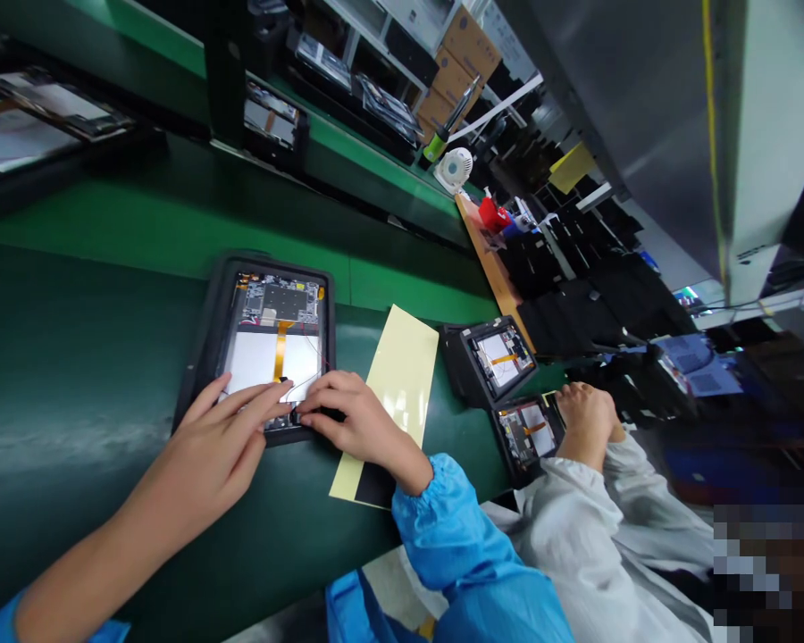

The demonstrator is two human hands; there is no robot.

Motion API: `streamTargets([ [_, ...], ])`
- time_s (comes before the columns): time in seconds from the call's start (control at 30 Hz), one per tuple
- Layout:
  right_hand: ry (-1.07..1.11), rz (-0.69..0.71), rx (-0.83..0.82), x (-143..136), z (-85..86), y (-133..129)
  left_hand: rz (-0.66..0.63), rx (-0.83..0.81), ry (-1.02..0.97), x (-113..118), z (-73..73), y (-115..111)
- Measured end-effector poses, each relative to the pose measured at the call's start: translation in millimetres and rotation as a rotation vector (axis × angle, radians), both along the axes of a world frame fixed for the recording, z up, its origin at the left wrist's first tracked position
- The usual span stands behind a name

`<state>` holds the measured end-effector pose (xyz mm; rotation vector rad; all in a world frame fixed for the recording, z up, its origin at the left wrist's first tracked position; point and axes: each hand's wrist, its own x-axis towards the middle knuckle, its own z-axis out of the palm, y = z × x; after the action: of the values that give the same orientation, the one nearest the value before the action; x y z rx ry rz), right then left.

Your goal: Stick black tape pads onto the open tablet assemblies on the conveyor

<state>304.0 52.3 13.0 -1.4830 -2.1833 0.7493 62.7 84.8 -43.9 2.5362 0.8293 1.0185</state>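
An opened tablet (255, 357) lies in a black tray (330, 313) on the green bench, its circuit board (278, 304) and orange ribbon cable (281, 353) exposed. My left hand (221, 442) rests with outstretched fingers on the tablet's lower left and middle. At the lower right edge, the thumb and fingertips of my right hand (355, 415) are pinched together. A small dark part shows by those fingertips, but what they grip is too small to make out. Thin wires run near the right hand. Partly under my right forearm is a pale yellow sheet (406, 375) with a black area.
To the right, a co-worker's hands (586, 415) are beside another opened tablet (526, 433), with a further one (502, 357) propped behind it. A raised shelf across the back carries more devices (272, 116). A white fan (454, 168) stands at the far end.
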Motion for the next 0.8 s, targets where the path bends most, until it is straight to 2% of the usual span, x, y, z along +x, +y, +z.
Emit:
streamTargets([
  [0.2, -0.132, -0.018, 0.120, 1.1, -1.2, -5.4, 0.007, -0.022, -0.023, 1.2, 1.0, -1.8],
  [0.4, -0.215, -0.095, 0.212, -4.9, 1.5, -13.3, 0.025, 0.055, -0.034, 2.2, 5.9, -6.4],
  [0.6, -0.359, -0.105, 0.308, -9.7, -2.8, -21.0, 0.026, 0.036, -0.039, 9.9, 10.8, -14.4],
  [0.7, -0.351, -0.060, 0.318, -7.9, -6.7, -20.7, 0.045, 0.072, -0.061, 13.6, 12.5, -18.3],
  [0.8, -0.317, -0.060, 0.275, -5.8, -9.2, -19.6, 0.006, 0.081, -0.018, 15.2, 12.9, -20.5],
])
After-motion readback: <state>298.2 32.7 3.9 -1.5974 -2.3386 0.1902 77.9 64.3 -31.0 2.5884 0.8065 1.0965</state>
